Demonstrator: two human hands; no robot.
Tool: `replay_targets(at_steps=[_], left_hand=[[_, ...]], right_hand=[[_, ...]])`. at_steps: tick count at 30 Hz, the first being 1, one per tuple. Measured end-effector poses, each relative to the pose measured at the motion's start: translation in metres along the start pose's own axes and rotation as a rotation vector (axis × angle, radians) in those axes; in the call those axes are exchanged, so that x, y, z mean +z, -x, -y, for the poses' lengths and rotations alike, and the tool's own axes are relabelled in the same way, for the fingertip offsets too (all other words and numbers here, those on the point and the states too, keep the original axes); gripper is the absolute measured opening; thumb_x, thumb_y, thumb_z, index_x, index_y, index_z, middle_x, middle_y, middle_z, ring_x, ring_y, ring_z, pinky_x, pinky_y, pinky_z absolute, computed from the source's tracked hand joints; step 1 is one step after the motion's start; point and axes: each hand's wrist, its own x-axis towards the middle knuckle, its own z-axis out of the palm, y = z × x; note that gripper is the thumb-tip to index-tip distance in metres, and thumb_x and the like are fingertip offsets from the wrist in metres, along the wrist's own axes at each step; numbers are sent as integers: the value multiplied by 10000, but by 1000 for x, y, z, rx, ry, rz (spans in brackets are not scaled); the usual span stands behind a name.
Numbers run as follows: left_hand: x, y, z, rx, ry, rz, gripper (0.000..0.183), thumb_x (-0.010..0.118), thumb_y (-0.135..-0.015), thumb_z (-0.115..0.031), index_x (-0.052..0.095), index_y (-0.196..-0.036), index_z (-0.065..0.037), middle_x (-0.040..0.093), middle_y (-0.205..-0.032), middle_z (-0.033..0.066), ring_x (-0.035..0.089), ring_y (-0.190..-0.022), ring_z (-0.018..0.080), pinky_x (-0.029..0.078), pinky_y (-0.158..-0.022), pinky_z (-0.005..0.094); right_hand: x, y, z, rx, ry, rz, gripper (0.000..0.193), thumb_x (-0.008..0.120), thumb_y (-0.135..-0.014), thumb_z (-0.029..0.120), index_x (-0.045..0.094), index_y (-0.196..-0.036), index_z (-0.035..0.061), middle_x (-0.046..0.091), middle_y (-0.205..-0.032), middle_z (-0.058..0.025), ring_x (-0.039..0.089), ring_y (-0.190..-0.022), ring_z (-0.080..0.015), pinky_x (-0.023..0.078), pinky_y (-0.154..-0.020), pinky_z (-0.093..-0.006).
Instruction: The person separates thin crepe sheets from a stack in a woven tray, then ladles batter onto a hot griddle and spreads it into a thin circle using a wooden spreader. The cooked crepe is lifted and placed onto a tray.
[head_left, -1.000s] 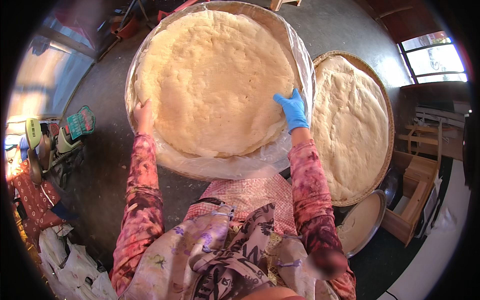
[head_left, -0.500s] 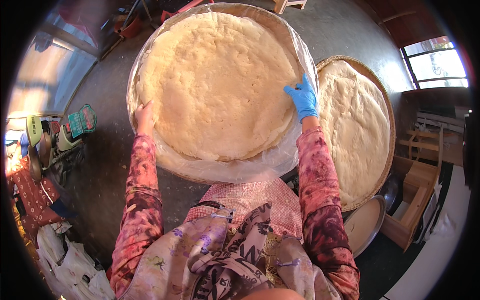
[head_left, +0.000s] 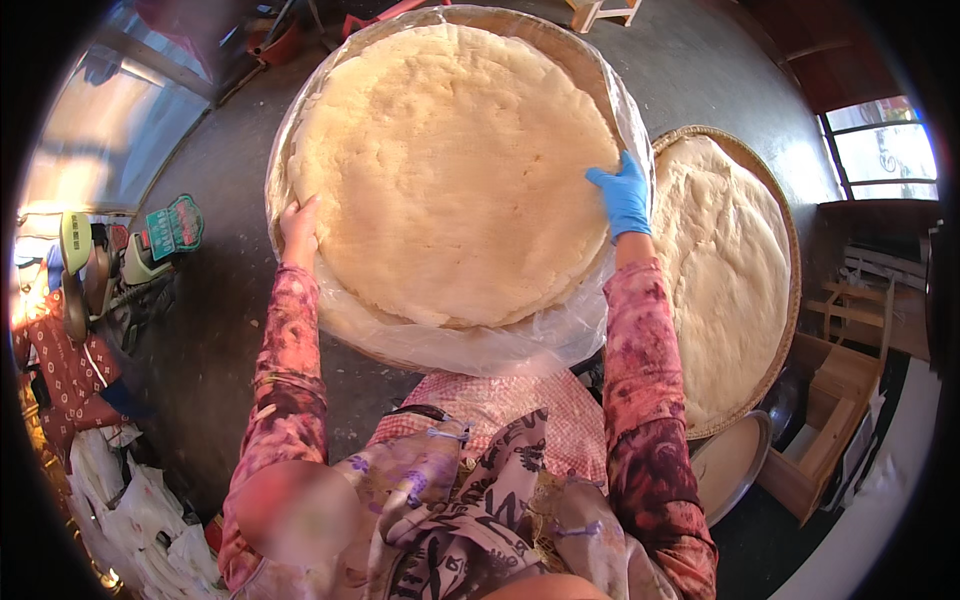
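Half-curled left hand (head_left: 299,229) and thumb-spread right hand (head_left: 626,202) touch the round dough (head_left: 455,185)

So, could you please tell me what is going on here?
A person has both hands at a large, round, dough-like slab: the bare left hand at its left edge, the blue-gloved right hand at its right. The slab lies on clear plastic in a round tray. Whether the fingers reach underneath is hidden. To the right, a second slab lies in a woven tray, with neither hand on it.
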Motion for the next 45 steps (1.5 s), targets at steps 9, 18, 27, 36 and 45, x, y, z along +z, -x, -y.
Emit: replay_targets(at_steps=[9, 18, 27, 36, 45], left_hand=[[20, 25, 1, -13, -75, -22, 354, 687, -739, -92, 572, -1043, 47, 625, -907, 91, 594, -769, 157, 469, -685, 264], [40, 34, -30, 147, -804, -236, 593, 725, -697, -201, 453, -1154, 61, 529, -1025, 163, 529, -892, 209, 437, -750, 319], [278, 296, -48, -10, -98, 1152, 258, 565, -862, -157, 546, -1062, 5, 595, -967, 66, 571, -897, 147, 456, -822, 278], [550, 351, 153, 243, -747, 1086, 322, 610, -782, -94, 544, -1066, 43, 598, -843, 54, 560, -711, 105, 439, -607, 224], [608, 342, 179, 297, -1097, 1032, 296, 738, -683, -221, 622, -812, 19, 610, -694, 98, 572, -604, 182, 436, -543, 308]], right_hand=[[-23, -10, -36, 68, 103, 53, 398, 743, -577, 99, 578, -932, 27, 494, -703, 4, 461, -612, -116, 417, -544, -280], [-32, 46, 17, -153, 473, -34, 629, 714, -679, 221, 469, -1217, 7, 514, -1181, -225, 489, -1100, -334, 400, -926, -378], [-184, 230, -12, 7, 35, -280, 333, 590, -797, 23, 592, -1128, 59, 611, -1069, -105, 582, -957, -199, 458, -836, -300], [-244, 343, -114, 464, -485, -452, 305, 546, -853, 10, 561, -1157, 6, 608, -1071, -93, 571, -940, -123, 455, -823, -240], [-276, 358, -126, 668, -809, -527, 317, 552, -858, 32, 540, -1172, -10, 599, -1090, -101, 573, -969, -141, 449, -860, -256]])
